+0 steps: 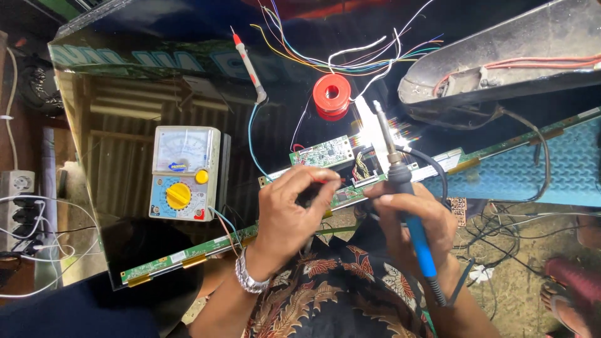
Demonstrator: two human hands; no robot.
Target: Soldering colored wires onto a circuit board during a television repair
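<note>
**Iron in one hand, small part pinched over the board**

While the long green circuit board strip (188,253) lies along the near edge of the glossy dark panel (125,81), both hands meet over its middle. The right hand (413,219) is clenched around the blue-handled soldering iron (410,219), taken well back on the insulated grip, its metal tip pointing up and away from the board. The iron looks light and stiff, and its hot end should be kept clear of skin and of the cord trailing below. The left hand (291,213), wearing a silver wristwatch (249,278), has thumb and fingertips closed in a fine pinch on something small and reddish just above the board; what it is cannot be told. The board looks thin, slightly flexible and fragile, best steadied by its edges. Beside the hands stand a cream analogue multimeter with a yellow dial (184,172), a red solder spool (332,95), a red test probe (249,69) and loose coloured wires (350,59).
</note>
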